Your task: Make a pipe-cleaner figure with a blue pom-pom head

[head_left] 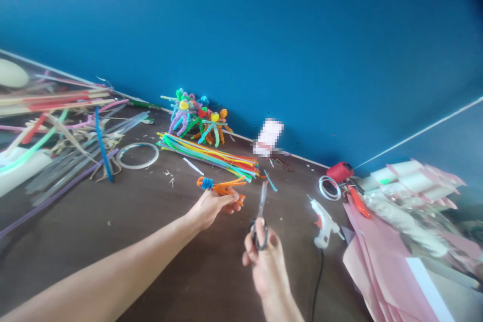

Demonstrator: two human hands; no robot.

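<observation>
My left hand (211, 207) pinches an orange pipe cleaner figure (222, 187) with a blue coil near its end. My right hand (267, 266) has its fingers through the black loops of a pair of scissors (261, 206), whose closed blades point up and away from me. The scissors are near the orange figure but not touching it. A white hot glue gun (323, 222) lies to the right of my right hand, with its black cord (317, 287) trailing toward me.
A bundle of multicoloured pipe cleaners (207, 157) lies on the dark wooden table (94, 221), below several finished pipe cleaner figures (198, 118) by the blue wall (241, 25). Loose strips lie at left. Pink paper sheets (377, 266) and a red tape roll (340, 172) sit at right.
</observation>
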